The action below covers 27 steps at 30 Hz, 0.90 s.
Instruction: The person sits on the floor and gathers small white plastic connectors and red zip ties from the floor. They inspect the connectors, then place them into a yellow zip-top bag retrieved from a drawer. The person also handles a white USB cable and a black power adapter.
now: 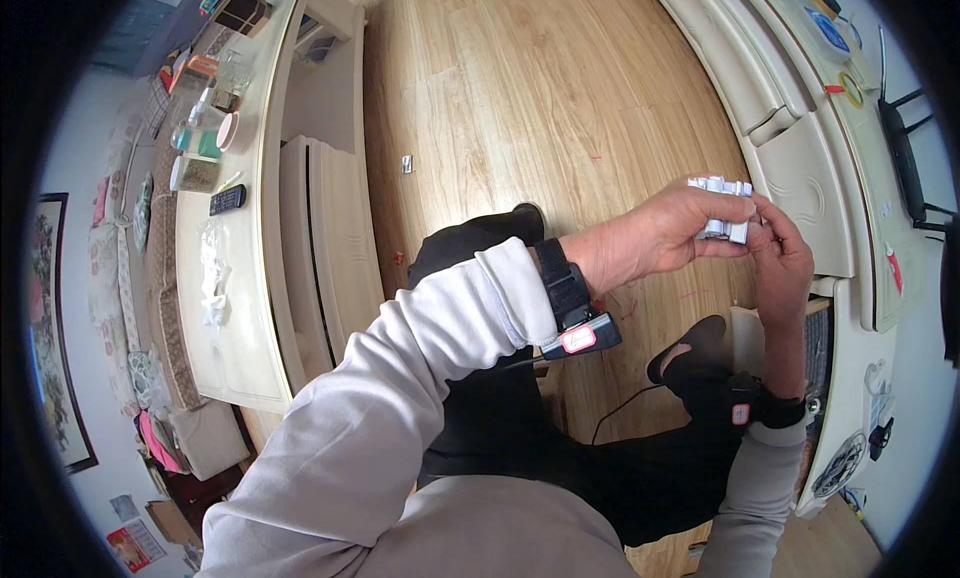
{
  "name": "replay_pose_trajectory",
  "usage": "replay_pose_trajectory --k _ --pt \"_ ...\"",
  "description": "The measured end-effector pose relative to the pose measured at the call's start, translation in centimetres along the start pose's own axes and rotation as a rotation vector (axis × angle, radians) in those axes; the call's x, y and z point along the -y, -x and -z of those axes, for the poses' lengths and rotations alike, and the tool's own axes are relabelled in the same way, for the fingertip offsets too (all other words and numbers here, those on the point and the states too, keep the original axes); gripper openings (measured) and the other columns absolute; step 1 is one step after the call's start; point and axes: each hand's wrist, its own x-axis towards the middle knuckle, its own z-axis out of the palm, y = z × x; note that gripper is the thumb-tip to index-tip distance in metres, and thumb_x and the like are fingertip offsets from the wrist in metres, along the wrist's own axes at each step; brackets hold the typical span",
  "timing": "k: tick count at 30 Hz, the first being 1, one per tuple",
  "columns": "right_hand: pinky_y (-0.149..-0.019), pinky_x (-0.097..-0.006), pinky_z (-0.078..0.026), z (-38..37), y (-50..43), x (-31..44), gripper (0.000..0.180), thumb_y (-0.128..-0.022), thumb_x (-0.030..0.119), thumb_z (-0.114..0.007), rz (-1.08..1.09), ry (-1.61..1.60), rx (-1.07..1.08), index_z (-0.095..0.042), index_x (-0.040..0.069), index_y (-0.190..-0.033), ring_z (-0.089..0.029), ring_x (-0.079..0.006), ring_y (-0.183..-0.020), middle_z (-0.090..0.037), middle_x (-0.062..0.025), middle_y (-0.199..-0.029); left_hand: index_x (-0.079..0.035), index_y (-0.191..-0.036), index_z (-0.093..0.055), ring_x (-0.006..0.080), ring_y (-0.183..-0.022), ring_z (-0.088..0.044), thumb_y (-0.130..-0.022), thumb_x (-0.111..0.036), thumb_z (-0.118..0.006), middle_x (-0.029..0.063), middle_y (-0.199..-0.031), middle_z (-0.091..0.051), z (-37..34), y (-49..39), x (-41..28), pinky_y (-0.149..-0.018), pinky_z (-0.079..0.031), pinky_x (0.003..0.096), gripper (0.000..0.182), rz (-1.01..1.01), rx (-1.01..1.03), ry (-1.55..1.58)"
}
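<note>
In my left hand [671, 222] is a cluster of small white plastic pieces [724, 209], gripped between thumb and fingers. My right hand [784, 252] meets it from the right, its fingertips closed on the near end of the same pieces. Fingers cover part of the cluster, so its exact kind cannot be told. Both hands are raised above the wooden floor, beside the drawer front of a cream cabinet [802, 195]. A black strap with a small device [581, 338] circles my left wrist, and a similar strap [776, 409] is on the right.
A long cream table [247, 300] at the left carries jars, a remote control [227, 200] and a clear plastic bag [212, 263]. On the right cabinet top are a black router [900, 158] and a red-handled ring [850, 89]. Red scraps [630, 308] and a cable [622, 409] lie on the floor.
</note>
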Motion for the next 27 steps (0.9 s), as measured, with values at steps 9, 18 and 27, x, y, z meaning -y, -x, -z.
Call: replay_pose_trajectory --k 9,18,27 --pt "-0.069 -0.0292 -0.050 -0.6 0.3 0.5 0.036 -0.090 0.009 -0.061 0.047 0.152 0.021 -0.062 0.003 -0.126 -0.061 -0.0148 -0.078 -0.066 -0.0094 -0.094 -0.007 -0.117 -0.060 0.0210 -0.099 -0.068 -0.090 -0.013 -0.068 0.0080 -0.106 -0.068 0.2 0.9 -0.7 -0.084 -0.061 0.0375 0.029 0.023 -0.153 -0.154" --pt "-0.073 -0.0343 -0.052 11.3 -5.1 -2.0 0.036 -0.089 0.023 -0.061 -0.025 0.842 -0.494 -0.067 0.007 -0.121 -0.066 -0.0231 -0.074 -0.069 -0.0144 -0.084 -0.002 -0.108 -0.061 0.0238 -0.089 -0.069 -0.084 -0.009 -0.072 0.0124 -0.101 -0.068 -0.6 1.2 -2.1 -0.082 -0.060 0.0372 0.027 -0.069 -0.157 -0.153" --pt "-0.084 -0.0460 -0.053 23.0 -12.5 -7.1 0.024 -0.089 0.024 -0.056 -0.151 1.488 -0.495 -0.071 0.014 -0.105 -0.066 -0.0347 -0.098 -0.068 -0.0158 -0.105 -0.003 -0.112 -0.058 0.0307 -0.099 -0.068 -0.085 -0.008 -0.072 0.0169 -0.111 -0.066 -0.7 1.5 -3.2 -0.091 -0.058 0.0447 0.031 -0.074 -0.021 0.036"
